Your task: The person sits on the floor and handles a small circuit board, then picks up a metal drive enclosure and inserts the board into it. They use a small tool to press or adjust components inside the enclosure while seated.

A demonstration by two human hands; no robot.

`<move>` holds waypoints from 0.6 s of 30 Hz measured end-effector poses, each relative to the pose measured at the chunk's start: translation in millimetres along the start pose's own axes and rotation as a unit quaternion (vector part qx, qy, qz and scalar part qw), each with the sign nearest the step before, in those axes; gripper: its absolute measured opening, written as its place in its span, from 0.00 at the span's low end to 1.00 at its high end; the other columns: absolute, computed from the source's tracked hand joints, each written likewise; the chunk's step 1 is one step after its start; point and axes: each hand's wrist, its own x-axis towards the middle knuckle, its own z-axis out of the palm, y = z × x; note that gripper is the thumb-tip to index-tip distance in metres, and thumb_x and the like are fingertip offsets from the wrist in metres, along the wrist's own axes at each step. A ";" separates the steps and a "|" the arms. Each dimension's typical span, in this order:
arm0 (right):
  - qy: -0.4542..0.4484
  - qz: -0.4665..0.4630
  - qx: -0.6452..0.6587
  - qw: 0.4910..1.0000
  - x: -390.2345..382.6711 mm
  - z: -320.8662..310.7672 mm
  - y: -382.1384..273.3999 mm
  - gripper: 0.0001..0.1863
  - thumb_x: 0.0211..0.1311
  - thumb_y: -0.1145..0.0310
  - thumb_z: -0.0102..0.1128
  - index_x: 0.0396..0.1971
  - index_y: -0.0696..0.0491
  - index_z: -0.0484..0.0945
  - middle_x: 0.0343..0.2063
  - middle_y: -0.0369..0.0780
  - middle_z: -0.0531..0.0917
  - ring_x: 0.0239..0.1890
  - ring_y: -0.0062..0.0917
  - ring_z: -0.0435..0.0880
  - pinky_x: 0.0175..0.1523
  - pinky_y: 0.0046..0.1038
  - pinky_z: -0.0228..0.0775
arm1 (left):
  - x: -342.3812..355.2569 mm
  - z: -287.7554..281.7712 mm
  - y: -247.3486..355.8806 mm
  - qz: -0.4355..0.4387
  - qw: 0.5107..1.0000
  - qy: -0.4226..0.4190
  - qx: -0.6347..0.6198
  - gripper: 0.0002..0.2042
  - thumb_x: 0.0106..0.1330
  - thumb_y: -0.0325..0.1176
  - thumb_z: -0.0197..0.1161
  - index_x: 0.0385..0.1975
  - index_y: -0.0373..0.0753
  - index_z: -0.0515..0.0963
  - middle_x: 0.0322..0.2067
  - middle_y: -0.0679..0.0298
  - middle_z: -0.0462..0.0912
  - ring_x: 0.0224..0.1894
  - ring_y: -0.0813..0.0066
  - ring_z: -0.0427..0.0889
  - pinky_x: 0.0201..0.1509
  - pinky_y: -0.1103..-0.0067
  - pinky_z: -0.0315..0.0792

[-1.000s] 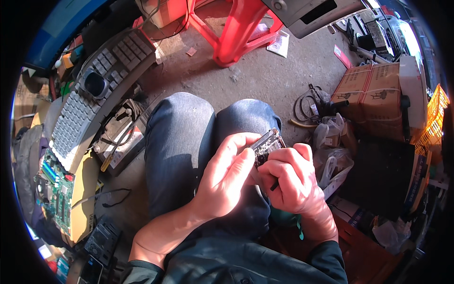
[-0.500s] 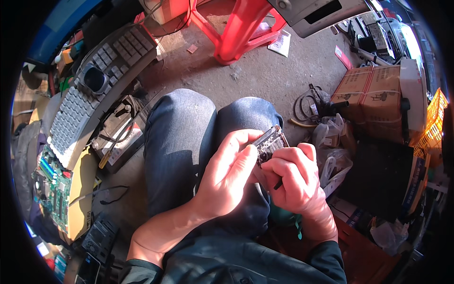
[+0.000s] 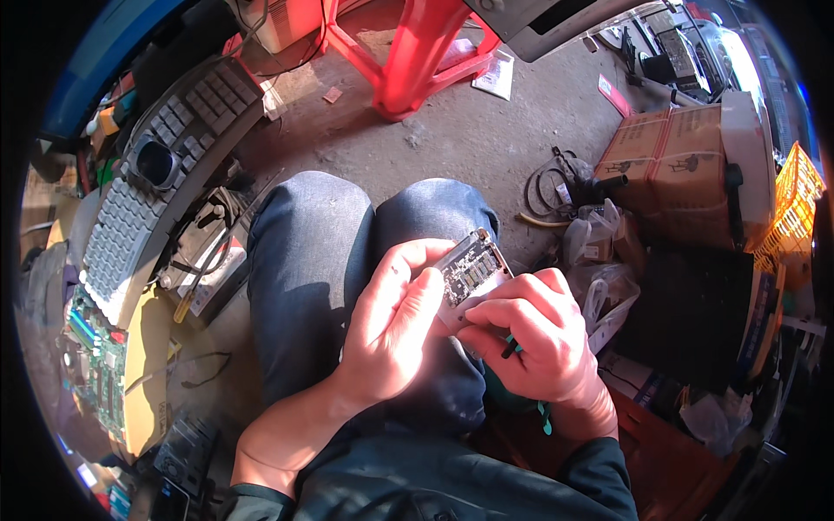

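Above my knees, my left hand [image 3: 389,317] grips a small dark circuit board [image 3: 470,267] by its edge, thumb on top and fingers beneath. Rows of small components show on its sunlit upper face. My right hand [image 3: 537,337] is closed at the board's lower right corner, its fingertips close to the edge. A short black end of a thin tool [image 3: 510,349] sticks out between its fingers; the rest is hidden in the hand, so its kind cannot be made out.
On the left lie a white keyboard [image 3: 130,221] with a dark puck-shaped thing on it and a green motherboard [image 3: 97,369]. A red plastic stool [image 3: 404,65] stands ahead. To the right are a cardboard box [image 3: 665,165], plastic bags [image 3: 599,291] and a coiled cable [image 3: 549,189].
The board's upper face is turned more into view. My right fingers have drawn back down from it, uncovering more of its surface. The whole view has shifted slightly.
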 end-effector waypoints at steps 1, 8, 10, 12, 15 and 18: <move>-0.001 0.006 -0.003 1.000 1.3 -0.5 -1.1 0.14 0.41 0.73 0.78 0.30 0.50 0.82 0.27 0.34 0.82 0.29 0.27 0.79 0.39 0.27 0.68 | 0.0 -0.5 -0.3 -0.001 1.000 -0.005 -0.001 0.15 0.80 0.30 0.42 0.60 0.30 0.64 0.50 0.58 0.78 0.49 0.79 0.78 0.54 0.80 0.75; -0.059 -0.029 -0.041 0.997 6.6 -2.9 -0.8 0.12 0.42 0.75 0.73 0.29 0.51 0.80 0.26 0.33 0.79 0.26 0.26 0.77 0.36 0.28 0.64 | 1.0 -5.6 -3.0 -0.008 0.997 -0.004 0.075 0.18 0.81 0.35 0.40 0.62 0.31 0.61 0.51 0.55 0.78 0.48 0.72 0.83 0.50 0.73 0.82; -0.058 -0.065 -0.042 0.995 7.1 -0.1 3.9 0.12 0.42 0.77 0.71 0.28 0.52 0.77 0.23 0.34 0.74 0.23 0.27 0.74 0.33 0.29 0.62 | 1.1 -7.1 -3.6 -0.007 0.996 -0.007 0.092 0.18 0.81 0.35 0.40 0.62 0.31 0.61 0.51 0.55 0.78 0.47 0.72 0.83 0.49 0.73 0.82; -0.052 -0.072 -0.033 0.996 8.1 0.2 2.6 0.13 0.41 0.79 0.69 0.29 0.52 0.77 0.24 0.34 0.74 0.23 0.26 0.75 0.33 0.29 0.62 | 0.8 -7.0 -2.9 -0.013 0.998 -0.004 0.069 0.16 0.80 0.34 0.41 0.60 0.31 0.63 0.49 0.57 0.78 0.47 0.75 0.81 0.50 0.76 0.80; 0.000 -0.087 -0.031 0.996 8.1 4.4 4.4 0.14 0.39 0.81 0.68 0.29 0.52 0.77 0.24 0.34 0.76 0.23 0.25 0.76 0.33 0.28 0.61 | -1.2 -2.5 1.2 -0.025 0.999 0.012 0.017 0.14 0.80 0.29 0.43 0.58 0.31 0.67 0.47 0.62 0.78 0.47 0.83 0.77 0.53 0.82 0.73; 0.024 -0.083 -0.030 0.996 7.0 5.0 4.6 0.15 0.37 0.83 0.66 0.28 0.52 0.76 0.24 0.34 0.78 0.24 0.25 0.78 0.35 0.28 0.62 | -1.1 -2.1 0.1 -0.017 0.998 0.015 0.060 0.14 0.80 0.31 0.42 0.59 0.31 0.65 0.48 0.60 0.78 0.47 0.79 0.78 0.53 0.78 0.76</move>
